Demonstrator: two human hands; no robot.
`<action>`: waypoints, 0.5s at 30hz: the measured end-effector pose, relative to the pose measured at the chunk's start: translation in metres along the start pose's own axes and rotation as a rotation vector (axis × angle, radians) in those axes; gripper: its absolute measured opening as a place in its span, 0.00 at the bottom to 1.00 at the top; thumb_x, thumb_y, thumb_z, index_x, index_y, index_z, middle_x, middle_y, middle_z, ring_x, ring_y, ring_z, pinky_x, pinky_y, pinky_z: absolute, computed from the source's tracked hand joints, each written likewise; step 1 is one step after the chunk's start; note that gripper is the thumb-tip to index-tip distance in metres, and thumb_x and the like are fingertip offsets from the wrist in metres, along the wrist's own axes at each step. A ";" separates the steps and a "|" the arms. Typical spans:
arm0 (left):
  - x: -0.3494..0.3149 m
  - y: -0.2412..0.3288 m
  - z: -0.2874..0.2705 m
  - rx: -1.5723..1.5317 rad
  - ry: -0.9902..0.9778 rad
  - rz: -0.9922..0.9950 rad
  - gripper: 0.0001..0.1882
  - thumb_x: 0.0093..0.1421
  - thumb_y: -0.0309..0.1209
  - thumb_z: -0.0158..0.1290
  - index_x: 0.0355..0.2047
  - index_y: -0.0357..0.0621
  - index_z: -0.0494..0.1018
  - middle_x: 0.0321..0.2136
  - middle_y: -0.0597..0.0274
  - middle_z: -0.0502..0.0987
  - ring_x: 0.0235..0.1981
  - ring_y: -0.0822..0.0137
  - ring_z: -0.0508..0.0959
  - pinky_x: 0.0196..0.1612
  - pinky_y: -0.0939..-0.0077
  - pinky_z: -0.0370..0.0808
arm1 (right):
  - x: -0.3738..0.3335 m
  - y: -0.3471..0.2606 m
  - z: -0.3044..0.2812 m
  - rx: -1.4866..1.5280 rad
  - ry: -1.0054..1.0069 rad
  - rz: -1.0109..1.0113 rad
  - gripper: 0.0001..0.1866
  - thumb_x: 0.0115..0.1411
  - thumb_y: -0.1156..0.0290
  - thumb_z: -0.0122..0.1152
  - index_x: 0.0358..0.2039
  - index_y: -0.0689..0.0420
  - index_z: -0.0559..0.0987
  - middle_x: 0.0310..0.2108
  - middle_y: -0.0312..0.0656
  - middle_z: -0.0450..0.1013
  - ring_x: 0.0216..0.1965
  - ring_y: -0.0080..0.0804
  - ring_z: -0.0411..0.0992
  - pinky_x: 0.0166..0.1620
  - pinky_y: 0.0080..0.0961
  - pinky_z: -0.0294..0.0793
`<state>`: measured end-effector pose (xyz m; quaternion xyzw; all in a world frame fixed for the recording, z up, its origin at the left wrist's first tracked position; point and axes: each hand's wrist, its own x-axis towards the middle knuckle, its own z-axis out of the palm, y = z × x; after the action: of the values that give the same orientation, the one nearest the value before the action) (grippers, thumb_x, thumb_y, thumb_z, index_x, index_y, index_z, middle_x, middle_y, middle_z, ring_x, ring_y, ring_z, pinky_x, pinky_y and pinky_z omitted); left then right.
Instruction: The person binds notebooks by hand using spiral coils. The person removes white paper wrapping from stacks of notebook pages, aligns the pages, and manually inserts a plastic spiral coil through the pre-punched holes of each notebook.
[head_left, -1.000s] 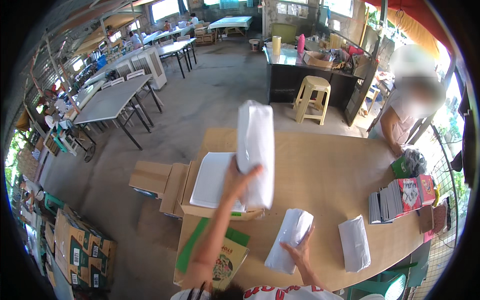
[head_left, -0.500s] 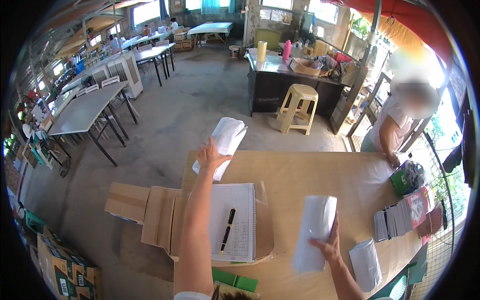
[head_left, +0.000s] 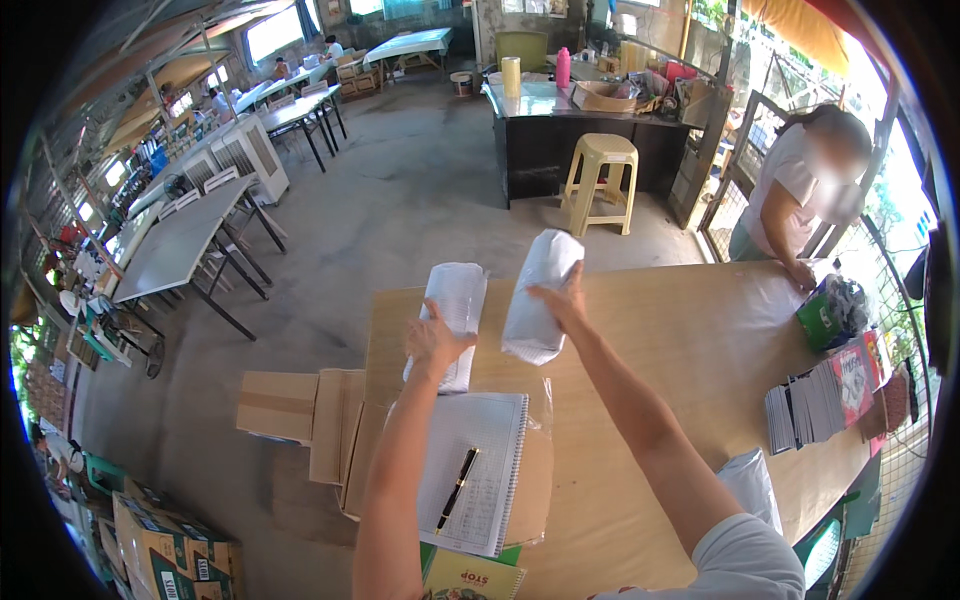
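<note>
My left hand (head_left: pixel 438 343) grips a white plastic-wrapped package (head_left: pixel 462 290) at the table's far left edge, thumb and index finger spread across it. To its right, my right hand (head_left: pixel 568 302) holds a second white package (head_left: pixel 530 305), tilted, by its right side. What the packages contain is hidden. Just below the left package lies an open spiral notebook (head_left: pixel 497 430) of gridded paper. A black pen with gold trim (head_left: pixel 457 490) rests on its page. A third white package (head_left: pixel 753 482) lies at the near right, partly behind my right arm.
Cardboard boxes (head_left: pixel 275 402) adjoin the table's left side. Along the right edge of the table (head_left: pixel 640 400) are a stack of booklets (head_left: pixel 808 410) and a green box (head_left: pixel 828 318). A person (head_left: pixel 785 190) stands at the far right corner. Beyond is a beige stool (head_left: pixel 603 180).
My right hand has carried its package from the near right to the far side, beside the left one. My left hand stays on its package. The view has shifted slightly.
</note>
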<state>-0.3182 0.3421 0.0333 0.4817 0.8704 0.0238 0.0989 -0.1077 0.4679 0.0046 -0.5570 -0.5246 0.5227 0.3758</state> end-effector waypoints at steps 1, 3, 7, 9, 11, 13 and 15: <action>-0.003 -0.002 -0.002 0.009 0.006 -0.006 0.63 0.44 0.66 0.63 0.69 0.40 0.50 0.49 0.39 0.76 0.53 0.47 0.76 0.53 0.56 0.74 | -0.002 0.002 0.012 0.043 -0.039 0.023 0.75 0.38 0.54 0.79 0.72 0.59 0.31 0.65 0.66 0.57 0.65 0.59 0.60 0.64 0.45 0.64; -0.002 0.006 0.007 0.034 0.030 0.145 0.61 0.50 0.68 0.57 0.70 0.38 0.48 0.52 0.38 0.75 0.54 0.45 0.75 0.55 0.55 0.73 | -0.002 0.043 0.026 -0.456 -0.114 -0.093 0.75 0.40 0.55 0.79 0.73 0.51 0.28 0.69 0.66 0.47 0.70 0.56 0.52 0.69 0.49 0.55; 0.013 -0.066 0.001 -0.079 -0.201 0.143 0.58 0.55 0.69 0.50 0.72 0.42 0.43 0.58 0.32 0.69 0.59 0.40 0.71 0.62 0.52 0.68 | -0.046 0.033 0.050 -0.443 -0.256 0.030 0.78 0.38 0.40 0.77 0.73 0.51 0.28 0.71 0.67 0.38 0.70 0.64 0.46 0.70 0.49 0.51; -0.004 -0.084 -0.026 -0.399 -0.173 0.175 0.60 0.55 0.72 0.48 0.72 0.42 0.41 0.63 0.38 0.65 0.63 0.40 0.67 0.64 0.50 0.65 | -0.051 0.047 0.009 -0.421 -0.179 -0.116 0.73 0.41 0.38 0.76 0.73 0.52 0.35 0.70 0.66 0.44 0.69 0.62 0.49 0.68 0.49 0.55; -0.048 -0.187 -0.028 -0.343 -0.076 0.011 0.58 0.55 0.72 0.47 0.72 0.42 0.44 0.63 0.39 0.65 0.63 0.42 0.66 0.64 0.52 0.64 | -0.107 0.044 -0.008 -0.283 -0.192 -0.265 0.63 0.46 0.40 0.74 0.72 0.55 0.47 0.65 0.64 0.54 0.66 0.58 0.56 0.65 0.47 0.60; -0.093 -0.216 -0.009 -0.306 -0.034 -0.070 0.57 0.56 0.72 0.46 0.72 0.42 0.47 0.63 0.41 0.66 0.64 0.43 0.66 0.64 0.54 0.64 | -0.180 0.065 -0.045 -0.144 -0.193 -0.030 0.54 0.51 0.43 0.72 0.68 0.60 0.57 0.59 0.60 0.63 0.61 0.51 0.64 0.61 0.43 0.66; -0.134 -0.211 -0.008 -0.824 -0.345 -0.321 0.56 0.55 0.72 0.49 0.69 0.41 0.53 0.62 0.42 0.67 0.64 0.46 0.66 0.64 0.56 0.64 | -0.231 0.092 -0.060 -0.063 -0.207 0.176 0.50 0.53 0.45 0.72 0.66 0.62 0.60 0.57 0.57 0.67 0.59 0.47 0.67 0.58 0.41 0.70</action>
<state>-0.4267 0.1163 0.0325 0.2585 0.8229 0.2712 0.4271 -0.0086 0.2348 -0.0308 -0.5555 -0.5258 0.5916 0.2549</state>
